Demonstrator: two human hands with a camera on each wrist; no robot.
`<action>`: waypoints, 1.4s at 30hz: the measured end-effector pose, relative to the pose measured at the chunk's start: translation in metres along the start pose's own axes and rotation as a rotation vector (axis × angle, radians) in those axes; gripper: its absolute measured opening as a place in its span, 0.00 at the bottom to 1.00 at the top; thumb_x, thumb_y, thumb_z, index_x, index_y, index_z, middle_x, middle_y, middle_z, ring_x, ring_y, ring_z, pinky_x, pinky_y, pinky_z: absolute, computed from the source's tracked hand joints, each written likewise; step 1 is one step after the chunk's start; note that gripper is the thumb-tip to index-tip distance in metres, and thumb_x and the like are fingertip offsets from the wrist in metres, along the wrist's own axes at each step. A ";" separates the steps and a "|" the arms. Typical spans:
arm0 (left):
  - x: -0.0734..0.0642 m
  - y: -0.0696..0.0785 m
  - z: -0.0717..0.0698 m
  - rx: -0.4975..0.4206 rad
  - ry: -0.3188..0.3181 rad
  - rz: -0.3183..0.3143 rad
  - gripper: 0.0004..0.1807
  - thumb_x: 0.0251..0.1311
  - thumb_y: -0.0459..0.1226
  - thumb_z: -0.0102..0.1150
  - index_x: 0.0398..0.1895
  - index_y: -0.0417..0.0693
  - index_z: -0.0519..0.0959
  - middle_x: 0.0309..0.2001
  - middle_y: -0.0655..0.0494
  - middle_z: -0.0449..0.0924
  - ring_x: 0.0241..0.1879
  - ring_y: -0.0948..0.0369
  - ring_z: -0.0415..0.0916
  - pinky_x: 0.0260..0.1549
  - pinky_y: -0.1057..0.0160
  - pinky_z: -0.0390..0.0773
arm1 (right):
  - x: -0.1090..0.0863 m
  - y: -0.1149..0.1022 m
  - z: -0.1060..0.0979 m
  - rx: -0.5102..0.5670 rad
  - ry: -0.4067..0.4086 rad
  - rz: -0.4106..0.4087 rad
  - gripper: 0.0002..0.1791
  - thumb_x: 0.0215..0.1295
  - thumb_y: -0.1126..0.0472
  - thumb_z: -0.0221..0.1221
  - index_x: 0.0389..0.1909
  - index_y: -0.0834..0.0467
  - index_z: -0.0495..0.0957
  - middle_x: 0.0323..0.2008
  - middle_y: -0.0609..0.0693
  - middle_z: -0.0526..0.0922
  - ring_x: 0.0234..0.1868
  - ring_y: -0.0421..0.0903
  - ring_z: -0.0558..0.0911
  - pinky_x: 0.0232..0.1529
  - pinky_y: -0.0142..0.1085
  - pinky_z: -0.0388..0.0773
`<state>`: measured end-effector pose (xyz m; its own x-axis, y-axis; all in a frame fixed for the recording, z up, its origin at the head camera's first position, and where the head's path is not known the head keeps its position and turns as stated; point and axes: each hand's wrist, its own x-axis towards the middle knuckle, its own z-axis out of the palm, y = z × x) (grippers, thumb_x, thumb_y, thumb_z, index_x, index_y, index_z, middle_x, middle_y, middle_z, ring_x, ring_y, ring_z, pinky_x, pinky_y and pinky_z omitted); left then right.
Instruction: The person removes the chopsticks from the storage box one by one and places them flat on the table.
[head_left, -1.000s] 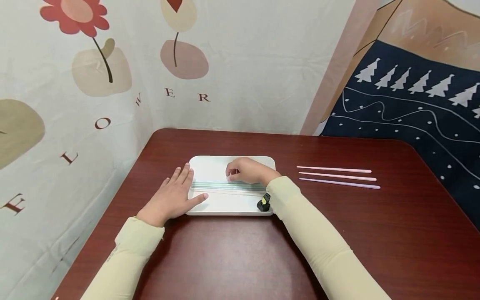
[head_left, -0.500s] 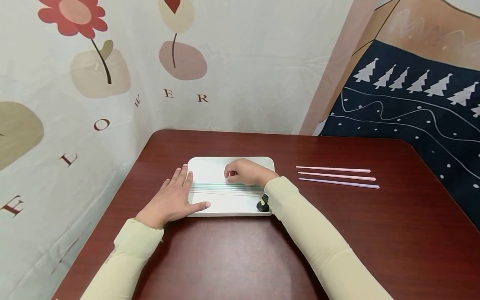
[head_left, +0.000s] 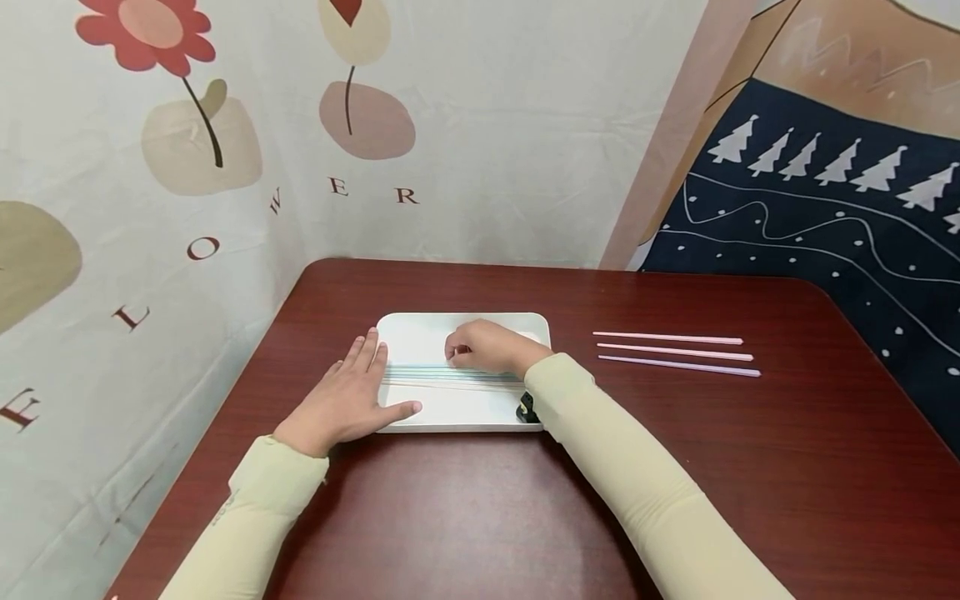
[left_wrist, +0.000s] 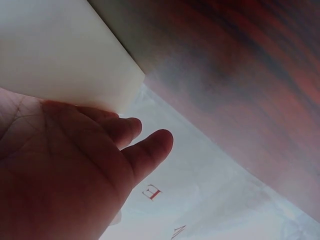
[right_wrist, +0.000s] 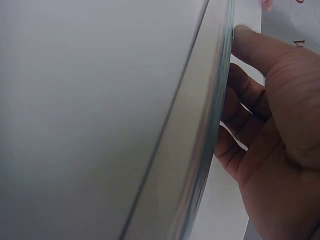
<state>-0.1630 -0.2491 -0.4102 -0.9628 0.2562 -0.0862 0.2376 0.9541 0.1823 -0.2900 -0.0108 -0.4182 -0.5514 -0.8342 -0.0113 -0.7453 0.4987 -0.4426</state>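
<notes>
A white rectangular tray lies on the table with a row of slender chopsticks, teal and pale ones, across its middle. My left hand rests at the tray's left end, fingers straight along the edge and thumb over the near corner. In the left wrist view its palm lies against the pale tray. My right hand reaches over the right side with curled fingers, pinching at the far side of the row. The right wrist view has thumb and fingers at the teal edge; some fingertips are hidden behind it.
Right of the tray, two pink chopsticks and one purple chopstick lie roughly parallel on the dark red table. A small black device sits by the right cuff. Printed cloths hang behind and to the left.
My right hand has shifted slightly left and toward me along the row. My left hand stays at the tray's left end; the pink and purple chopsticks have not moved.
</notes>
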 end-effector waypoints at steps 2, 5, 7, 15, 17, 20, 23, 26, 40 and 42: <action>0.000 0.000 0.000 0.000 0.000 -0.002 0.66 0.55 0.78 0.37 0.75 0.27 0.50 0.78 0.35 0.34 0.76 0.38 0.37 0.65 0.35 0.55 | 0.000 0.001 0.000 -0.001 0.008 0.004 0.06 0.71 0.61 0.59 0.33 0.49 0.82 0.29 0.43 0.77 0.32 0.39 0.73 0.40 0.31 0.71; 0.001 0.000 -0.001 -0.005 0.001 -0.001 0.66 0.56 0.78 0.37 0.75 0.27 0.50 0.78 0.35 0.34 0.76 0.38 0.37 0.65 0.35 0.56 | 0.000 0.002 0.000 -0.006 0.019 0.002 0.07 0.71 0.61 0.58 0.32 0.49 0.82 0.28 0.43 0.77 0.32 0.39 0.73 0.40 0.31 0.71; 0.001 0.000 -0.001 -0.005 0.001 0.000 0.66 0.56 0.78 0.37 0.75 0.27 0.50 0.78 0.35 0.34 0.76 0.38 0.37 0.65 0.35 0.56 | 0.001 0.002 0.001 -0.009 0.023 -0.003 0.08 0.71 0.62 0.58 0.33 0.50 0.82 0.28 0.43 0.77 0.33 0.39 0.73 0.40 0.31 0.71; 0.001 0.000 0.000 -0.003 0.000 0.004 0.66 0.56 0.78 0.37 0.75 0.27 0.49 0.78 0.35 0.34 0.76 0.38 0.37 0.65 0.35 0.57 | 0.001 0.003 0.002 0.001 0.021 0.009 0.04 0.70 0.61 0.60 0.35 0.50 0.82 0.30 0.43 0.78 0.33 0.40 0.74 0.40 0.32 0.72; 0.002 0.000 0.000 0.003 -0.001 0.003 0.66 0.56 0.78 0.37 0.75 0.27 0.49 0.78 0.35 0.34 0.76 0.38 0.37 0.65 0.35 0.57 | 0.001 0.003 0.003 -0.001 0.028 0.013 0.05 0.70 0.62 0.60 0.34 0.50 0.81 0.29 0.43 0.78 0.33 0.40 0.73 0.40 0.32 0.71; 0.002 0.000 0.000 0.009 -0.002 0.003 0.66 0.56 0.78 0.35 0.75 0.27 0.49 0.78 0.35 0.34 0.76 0.37 0.38 0.65 0.35 0.57 | 0.002 0.003 0.003 -0.007 0.036 0.020 0.06 0.70 0.63 0.59 0.33 0.51 0.81 0.28 0.44 0.77 0.32 0.40 0.73 0.40 0.31 0.71; 0.002 0.000 0.000 0.012 -0.004 0.003 0.66 0.56 0.78 0.35 0.75 0.27 0.49 0.78 0.35 0.34 0.76 0.37 0.38 0.65 0.35 0.57 | 0.002 0.003 0.003 -0.013 0.029 0.029 0.03 0.69 0.62 0.60 0.35 0.52 0.82 0.28 0.44 0.77 0.32 0.39 0.73 0.39 0.31 0.71; 0.001 0.001 0.000 0.009 -0.005 0.003 0.66 0.56 0.78 0.35 0.75 0.27 0.49 0.78 0.35 0.34 0.76 0.37 0.38 0.65 0.35 0.57 | 0.002 0.002 0.002 -0.008 0.016 0.039 0.02 0.68 0.60 0.62 0.38 0.53 0.83 0.28 0.44 0.77 0.32 0.39 0.73 0.39 0.31 0.71; 0.002 0.000 0.001 0.018 0.005 0.002 0.65 0.58 0.76 0.37 0.75 0.26 0.47 0.78 0.35 0.35 0.76 0.38 0.38 0.65 0.36 0.58 | 0.002 -0.001 0.002 -0.051 0.043 0.038 0.06 0.68 0.65 0.59 0.35 0.52 0.82 0.24 0.43 0.74 0.30 0.39 0.72 0.39 0.31 0.70; 0.002 0.000 0.000 0.018 0.005 0.002 0.65 0.58 0.76 0.38 0.75 0.26 0.48 0.78 0.35 0.35 0.76 0.38 0.39 0.65 0.36 0.58 | 0.003 0.000 0.003 -0.055 0.041 0.040 0.06 0.68 0.65 0.58 0.36 0.52 0.82 0.25 0.43 0.74 0.30 0.39 0.72 0.40 0.31 0.70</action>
<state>-0.1644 -0.2484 -0.4107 -0.9629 0.2576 -0.0805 0.2419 0.9562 0.1650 -0.2903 -0.0137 -0.4204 -0.5951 -0.8036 0.0089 -0.7412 0.5446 -0.3924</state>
